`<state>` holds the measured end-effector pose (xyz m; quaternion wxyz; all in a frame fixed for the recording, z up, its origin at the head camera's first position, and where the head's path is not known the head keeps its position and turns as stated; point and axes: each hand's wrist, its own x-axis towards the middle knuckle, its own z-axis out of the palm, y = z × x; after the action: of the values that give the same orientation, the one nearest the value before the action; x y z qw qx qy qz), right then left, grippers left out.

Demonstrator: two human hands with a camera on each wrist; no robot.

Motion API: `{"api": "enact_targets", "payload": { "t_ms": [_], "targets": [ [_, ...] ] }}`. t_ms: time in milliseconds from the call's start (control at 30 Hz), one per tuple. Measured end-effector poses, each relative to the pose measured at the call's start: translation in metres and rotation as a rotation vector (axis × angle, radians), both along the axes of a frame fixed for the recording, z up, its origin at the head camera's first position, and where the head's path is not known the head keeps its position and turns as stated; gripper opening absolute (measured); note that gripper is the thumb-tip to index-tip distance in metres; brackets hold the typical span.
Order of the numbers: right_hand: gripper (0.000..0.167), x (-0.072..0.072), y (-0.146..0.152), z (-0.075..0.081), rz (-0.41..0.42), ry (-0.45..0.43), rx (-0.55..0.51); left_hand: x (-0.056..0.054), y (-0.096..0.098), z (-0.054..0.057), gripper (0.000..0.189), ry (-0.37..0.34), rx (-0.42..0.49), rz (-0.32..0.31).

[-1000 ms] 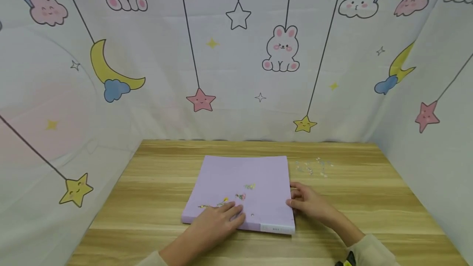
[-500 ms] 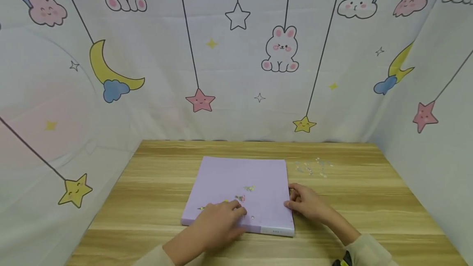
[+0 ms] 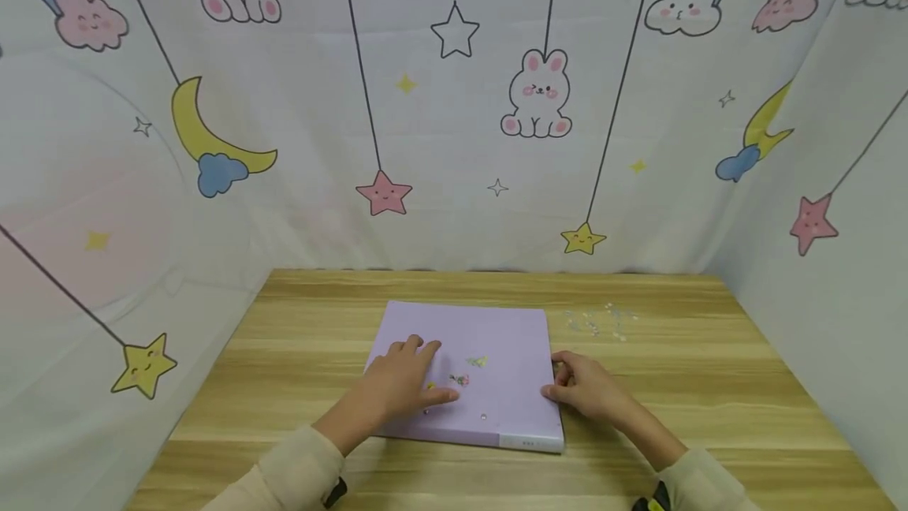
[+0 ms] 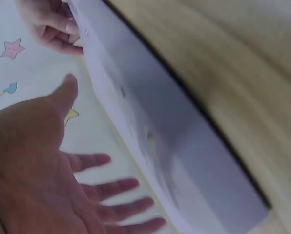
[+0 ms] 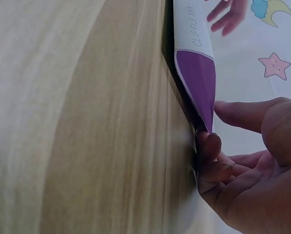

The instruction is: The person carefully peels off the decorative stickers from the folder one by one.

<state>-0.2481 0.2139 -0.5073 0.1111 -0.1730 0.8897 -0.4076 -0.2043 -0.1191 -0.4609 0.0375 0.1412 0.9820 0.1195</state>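
Note:
A light purple clip file (image 3: 507,337) lies on the wooden table with its spine toward me. Over its left half my left hand (image 3: 400,377) is spread flat, thumb pointing right; the left wrist view shows the fingers (image 4: 118,213) straight and nothing in them. At the file's right edge, my right hand (image 3: 587,390) grips with the thumb on top and curled fingers (image 5: 214,168) at the underside. Small flower-like stickers (image 3: 459,379) and a tiny round shiny piece (image 3: 484,417) dot the cover. The left hand covers some of the cover's decorations.
Small pale scattered pieces (image 3: 592,324) lie on the wooden table (image 3: 681,369) beyond the file's right side. A white cloth (image 3: 319,101) printed with stars, bunnies and moons encloses the back and both sides.
My left hand has lifted from the file's near edge and moved up and left over the cover, its fingers spreading. The file has shifted slightly toward me, with the right hand still at its edge.

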Motion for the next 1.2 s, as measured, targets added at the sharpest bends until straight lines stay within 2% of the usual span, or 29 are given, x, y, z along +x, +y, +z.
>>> {"api": "enact_targets", "payload": {
  "t_ms": [167,300,433,567,633,833,900,967,1100,1200],
  "targets": [
    [0.062,0.0,0.0,0.0,-0.003,0.013,0.013,0.012,0.008,-0.011,0.097,-0.019,0.009,0.148],
    [0.062,-0.001,0.0,-0.002,0.024,0.058,0.056,0.017,0.012,-0.013,0.107,-0.051,-0.027,0.198],
    [0.062,-0.001,-0.002,-0.001,0.053,0.156,0.132,0.019,0.013,-0.014,0.111,-0.055,-0.054,0.2],
    [0.06,0.001,-0.004,0.0,0.104,0.356,0.244,0.016,0.012,-0.015,0.111,-0.081,-0.057,0.191],
    [0.06,0.002,-0.005,0.0,0.159,0.424,0.282,0.013,0.008,-0.015,0.111,-0.106,-0.056,0.181],
    [0.064,0.01,-0.008,-0.005,0.336,0.445,0.324,-0.003,-0.016,-0.017,0.112,-0.162,-0.069,0.117],
    [0.066,0.016,-0.012,-0.005,0.363,0.471,0.334,-0.009,-0.026,-0.018,0.114,-0.158,-0.078,0.107],
    [0.069,0.023,-0.015,-0.003,0.384,0.503,0.337,-0.015,-0.036,-0.019,0.115,-0.145,-0.09,0.125],
    [0.069,0.039,-0.022,0.003,0.419,0.509,0.338,-0.021,-0.049,-0.018,0.114,-0.058,-0.097,0.216],
    [0.07,0.05,-0.027,0.008,0.425,0.486,0.364,-0.022,-0.051,-0.018,0.107,0.02,-0.106,0.258]
  ]
}}
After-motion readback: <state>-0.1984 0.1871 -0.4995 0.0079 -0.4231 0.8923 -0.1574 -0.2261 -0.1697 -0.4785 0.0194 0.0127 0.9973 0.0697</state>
